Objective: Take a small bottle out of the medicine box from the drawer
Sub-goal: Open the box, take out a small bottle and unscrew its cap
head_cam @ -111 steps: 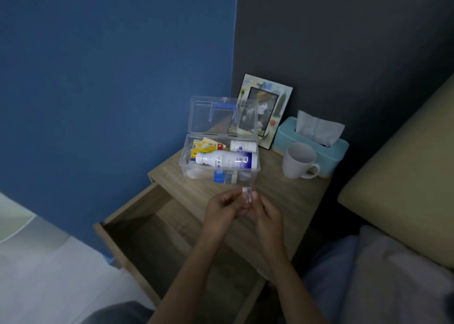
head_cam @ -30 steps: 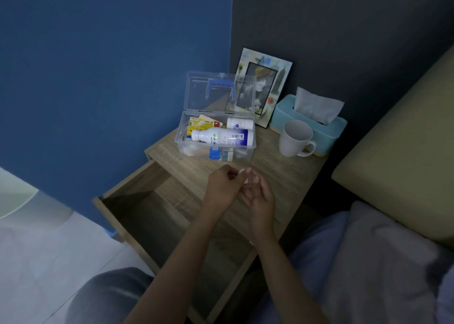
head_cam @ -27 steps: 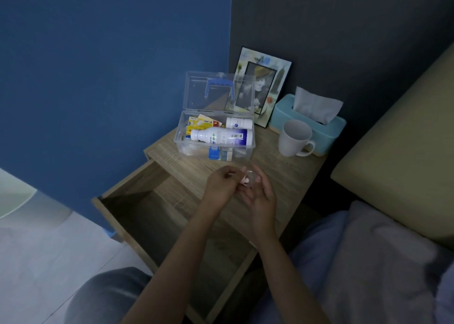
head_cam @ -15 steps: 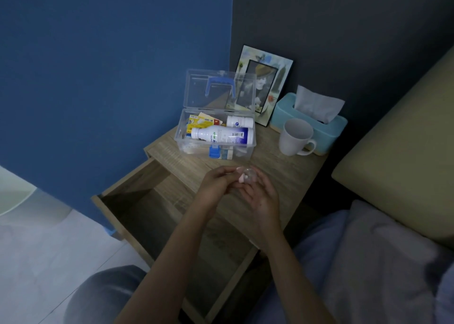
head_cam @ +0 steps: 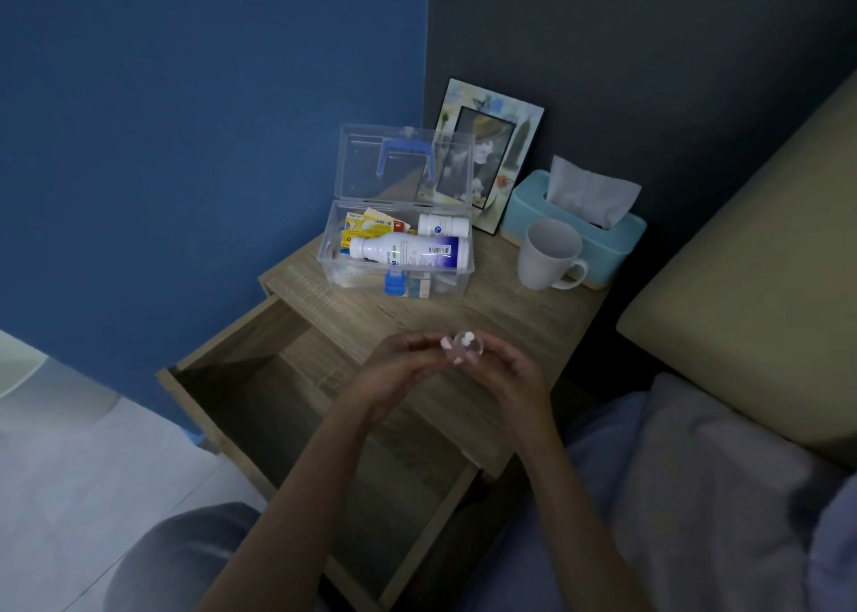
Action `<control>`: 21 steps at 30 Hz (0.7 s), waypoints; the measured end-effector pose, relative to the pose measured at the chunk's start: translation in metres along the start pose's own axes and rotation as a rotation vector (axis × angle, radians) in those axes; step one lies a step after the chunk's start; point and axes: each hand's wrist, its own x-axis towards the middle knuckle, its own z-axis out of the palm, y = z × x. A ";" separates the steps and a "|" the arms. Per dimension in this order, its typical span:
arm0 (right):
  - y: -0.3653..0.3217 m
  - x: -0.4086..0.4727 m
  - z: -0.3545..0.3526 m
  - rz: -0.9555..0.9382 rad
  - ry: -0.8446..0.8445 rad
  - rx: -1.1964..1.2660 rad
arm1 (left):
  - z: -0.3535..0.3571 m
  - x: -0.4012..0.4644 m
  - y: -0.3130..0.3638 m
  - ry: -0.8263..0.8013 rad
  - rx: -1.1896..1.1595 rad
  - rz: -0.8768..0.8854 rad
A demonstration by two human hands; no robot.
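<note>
A: Fingers?
B: Both hands pinched on the small clear bottle, left hand and right hand meeting over the worktop.
A: Box?
B: Open behind them, drawer out.

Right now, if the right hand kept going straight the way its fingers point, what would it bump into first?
The right hand points up and left, away from the person, holding a small bottle. Straight on, it would probably meet the clear medicine box first, though depth is hard to judge.
</note>
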 end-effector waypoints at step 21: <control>0.059 0.013 -0.024 -0.252 0.063 -0.850 | -0.011 0.035 -0.044 0.332 0.981 0.333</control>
